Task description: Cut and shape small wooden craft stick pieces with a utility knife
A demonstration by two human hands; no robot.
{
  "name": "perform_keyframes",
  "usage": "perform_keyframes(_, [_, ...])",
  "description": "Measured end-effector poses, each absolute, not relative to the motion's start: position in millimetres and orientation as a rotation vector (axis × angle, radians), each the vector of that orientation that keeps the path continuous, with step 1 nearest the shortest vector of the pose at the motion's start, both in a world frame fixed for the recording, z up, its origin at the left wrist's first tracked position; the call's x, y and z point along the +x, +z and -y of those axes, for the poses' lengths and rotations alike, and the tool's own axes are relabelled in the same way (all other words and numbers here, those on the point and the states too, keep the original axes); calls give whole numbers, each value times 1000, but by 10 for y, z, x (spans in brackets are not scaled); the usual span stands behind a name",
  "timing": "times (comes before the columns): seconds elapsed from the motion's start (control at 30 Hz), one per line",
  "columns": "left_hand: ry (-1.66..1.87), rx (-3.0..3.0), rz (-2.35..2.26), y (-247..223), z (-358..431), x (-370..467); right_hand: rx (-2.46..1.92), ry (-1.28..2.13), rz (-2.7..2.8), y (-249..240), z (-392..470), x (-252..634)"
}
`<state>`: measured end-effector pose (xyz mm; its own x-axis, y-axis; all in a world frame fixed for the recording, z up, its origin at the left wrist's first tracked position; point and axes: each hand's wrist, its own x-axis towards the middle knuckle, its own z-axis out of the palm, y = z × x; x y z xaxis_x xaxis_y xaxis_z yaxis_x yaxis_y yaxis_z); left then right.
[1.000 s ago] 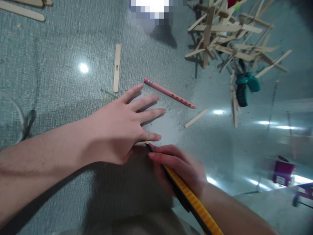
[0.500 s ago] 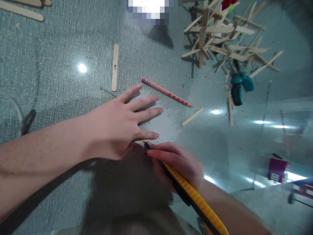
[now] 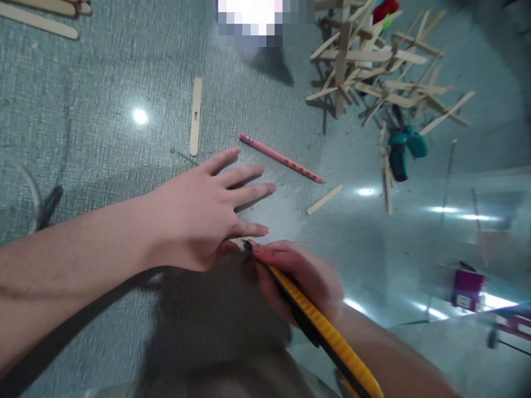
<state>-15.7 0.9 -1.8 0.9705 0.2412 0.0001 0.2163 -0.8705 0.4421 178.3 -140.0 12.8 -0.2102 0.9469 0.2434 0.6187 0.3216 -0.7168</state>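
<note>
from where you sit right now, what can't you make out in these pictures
Head view: the rest of the pale stick, hidden by the left hand.
Head view: the back end of the knife, cut off by the bottom edge.
Head view: what the purple thing is, too blurred.

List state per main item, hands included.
Left hand: palm down, spread
Right hand: closed
Wooden piece: mostly hidden
Utility knife: gripped, tip at wooden piece
Slotted craft stick: lying flat
Pink pencil: lying flat
Short stick: lying loose
Craft-stick structure: assembled
Teal-handled tool: lying, handles apart
Upper-left sticks: partly out of frame
</note>
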Motion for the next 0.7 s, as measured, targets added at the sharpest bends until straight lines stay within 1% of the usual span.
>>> perform_keyframes(0.5, [211,2709,-290,-75,-10,-189,-1428,682,1874,163,1389,1834])
perform_keyframes(0.7, [182,2724,-294,-86,0,-174,-1404,677,1928,162,1350,1845])
